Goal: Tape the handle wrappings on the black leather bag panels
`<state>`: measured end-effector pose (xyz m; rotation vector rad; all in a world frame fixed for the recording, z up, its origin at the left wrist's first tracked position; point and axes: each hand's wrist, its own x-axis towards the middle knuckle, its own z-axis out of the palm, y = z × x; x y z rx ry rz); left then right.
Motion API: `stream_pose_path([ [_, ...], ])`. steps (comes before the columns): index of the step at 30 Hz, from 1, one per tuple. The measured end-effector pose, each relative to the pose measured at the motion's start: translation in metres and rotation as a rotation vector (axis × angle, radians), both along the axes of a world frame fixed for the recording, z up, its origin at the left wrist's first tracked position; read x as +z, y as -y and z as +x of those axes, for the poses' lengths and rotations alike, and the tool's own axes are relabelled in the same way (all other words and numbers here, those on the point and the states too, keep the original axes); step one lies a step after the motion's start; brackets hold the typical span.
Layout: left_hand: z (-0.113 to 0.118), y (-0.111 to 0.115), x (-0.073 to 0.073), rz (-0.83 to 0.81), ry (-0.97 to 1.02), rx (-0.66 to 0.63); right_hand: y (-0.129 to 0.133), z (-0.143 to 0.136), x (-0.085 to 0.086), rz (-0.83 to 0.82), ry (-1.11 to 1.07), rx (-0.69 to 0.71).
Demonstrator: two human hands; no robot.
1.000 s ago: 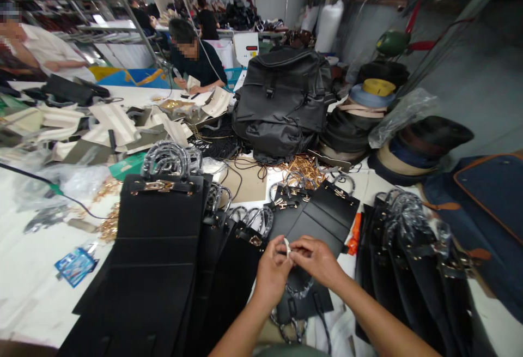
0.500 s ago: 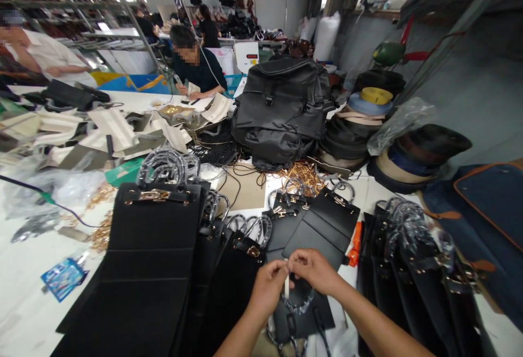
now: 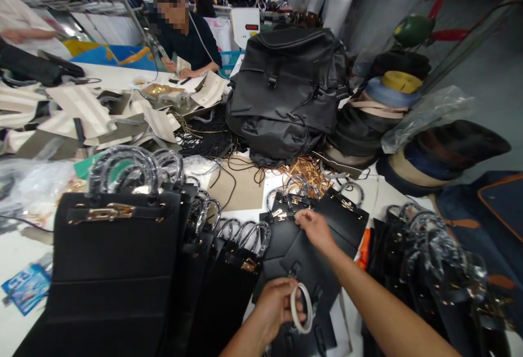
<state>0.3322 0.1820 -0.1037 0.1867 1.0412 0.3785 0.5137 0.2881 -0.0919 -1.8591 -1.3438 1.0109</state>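
Left hand point(image 3: 278, 305): grip holding white tape roll point(image 3: 293, 309), near side, above black panels point(image 3: 286, 245). Right hand point(image 3: 317, 231): grip by gold clasp point(image 3: 280, 215), can't tell if closed. Clasps attached; remaining work unclear.

Can't make out what, if anything, the right hand point(image 3: 314, 227) has between its fingertips, way too small. Blue packet point(image 3: 26, 287) runs up to the left edge, print's unreadable. Navy bag point(image 3: 486, 221) gets chopped off on the right, and the pale-sleeved person point(image 3: 28, 24) is blurry with the head out of frame.
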Motion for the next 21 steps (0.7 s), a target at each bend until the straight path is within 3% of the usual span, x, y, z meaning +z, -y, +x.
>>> stream_pose_path([
  [3,0.003,0.002,-0.011,0.006,-0.019,-0.029,-0.039,0.018,-0.027,-0.021,0.176,-0.045],
  [7,0.002,-0.002,-0.024,0.016,-0.03,-0.053,-0.061,0.027,-0.046,-0.045,0.33,-0.069],
  [13,0.002,-0.005,-0.034,-0.007,-0.068,-0.07,-0.063,0.023,-0.055,-0.049,0.467,-0.106],
  [21,0.002,-0.007,-0.03,-0.01,-0.061,-0.061,-0.064,0.018,-0.058,-0.049,0.588,-0.141],
])
